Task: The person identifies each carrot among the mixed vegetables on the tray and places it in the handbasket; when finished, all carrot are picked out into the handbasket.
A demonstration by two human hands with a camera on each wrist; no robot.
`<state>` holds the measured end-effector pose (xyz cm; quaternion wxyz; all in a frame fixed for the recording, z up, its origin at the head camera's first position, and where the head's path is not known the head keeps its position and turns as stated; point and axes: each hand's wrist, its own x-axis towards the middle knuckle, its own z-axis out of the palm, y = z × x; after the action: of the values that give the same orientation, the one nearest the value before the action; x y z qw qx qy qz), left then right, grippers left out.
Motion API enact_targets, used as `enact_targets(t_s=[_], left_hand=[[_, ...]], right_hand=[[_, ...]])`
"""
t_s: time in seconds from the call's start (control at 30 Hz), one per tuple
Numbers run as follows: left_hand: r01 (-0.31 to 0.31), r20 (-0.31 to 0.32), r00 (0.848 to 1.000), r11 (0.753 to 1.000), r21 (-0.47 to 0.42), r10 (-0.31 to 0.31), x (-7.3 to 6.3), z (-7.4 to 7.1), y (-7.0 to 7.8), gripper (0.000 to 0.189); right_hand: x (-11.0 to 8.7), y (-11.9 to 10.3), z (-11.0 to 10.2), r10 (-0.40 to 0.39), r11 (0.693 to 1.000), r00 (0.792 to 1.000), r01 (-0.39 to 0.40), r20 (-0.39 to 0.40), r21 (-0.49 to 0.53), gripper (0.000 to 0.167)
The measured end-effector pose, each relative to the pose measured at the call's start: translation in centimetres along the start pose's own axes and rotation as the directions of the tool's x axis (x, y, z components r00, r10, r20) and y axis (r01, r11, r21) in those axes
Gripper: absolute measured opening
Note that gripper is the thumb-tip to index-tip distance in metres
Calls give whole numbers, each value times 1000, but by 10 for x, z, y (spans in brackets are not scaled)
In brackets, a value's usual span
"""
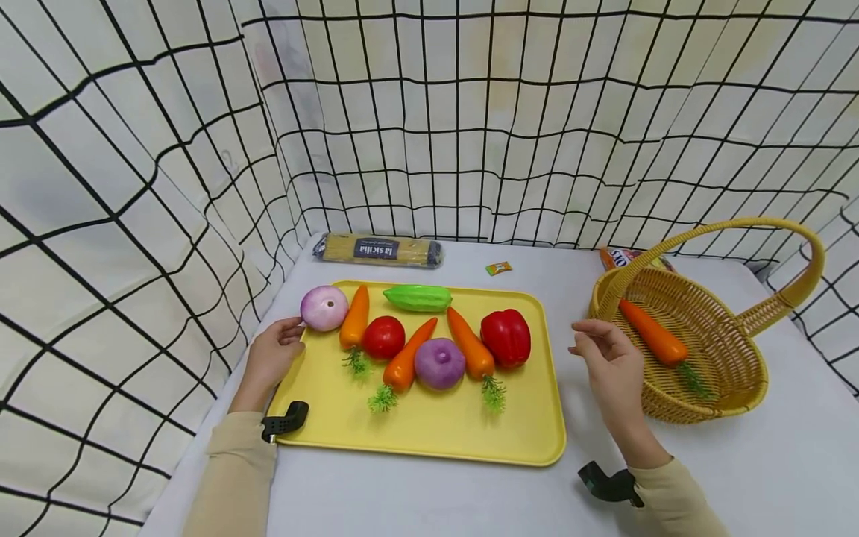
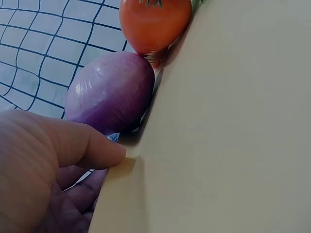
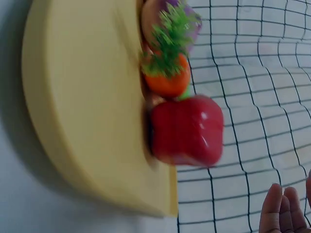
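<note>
1 rectangular yellow plastic tray [image 1: 470, 434], on the white table [image 1: 403, 503], bearing 8 vegetables [image 1: 384, 338]; left hand [image 1: 275, 354] pinching its left rim, right hand [image 1: 614, 377] relaxed, empty, apart from its right edge. Handling: best kept level and gentle, as the round purple-white onion [image 1: 325, 308] beside the left hand could roll.

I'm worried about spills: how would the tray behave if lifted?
The tray looks stiff, given its straight rim. Vegetables crowded toward its far side may make that side heavier. Tilted, it would probably let the round tomato roll.
</note>
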<state>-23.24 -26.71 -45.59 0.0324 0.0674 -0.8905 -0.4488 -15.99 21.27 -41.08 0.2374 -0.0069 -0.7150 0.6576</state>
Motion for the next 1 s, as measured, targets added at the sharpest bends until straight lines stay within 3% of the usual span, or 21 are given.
enact_targets(t_s=[0.23,0.4,0.53,0.63,0.73,0.87,1.0], left_hand=[[-4,83,997,1000,22,2,8,4,5,57],[-5,160,987,1000,29,1,13,1,5,60],[-18,182,983,999,50,8,12,0,2,60],[-24,167,986,998,62,13,9,1,-1,59],[-31,111,994,996,87,21,6,4,-3,57],[-43,37,999,992,121,39,4,7,-2,54],[-40,8,999,989,142,39,3,6,-1,54]], right_hand=[[-13,6,21,48,998,998,-46,49,-45,19],[-21,10,32,54,997,990,-46,126,-68,22],[-26,13,44,57,996,979,-44,195,-72,26],[-31,14,55,66,997,969,-54,239,-57,29],[-35,14,65,61,997,963,-46,264,-61,31],[-37,16,77,46,996,963,-25,265,-83,31],[-35,19,90,29,995,965,-4,261,-96,30]])
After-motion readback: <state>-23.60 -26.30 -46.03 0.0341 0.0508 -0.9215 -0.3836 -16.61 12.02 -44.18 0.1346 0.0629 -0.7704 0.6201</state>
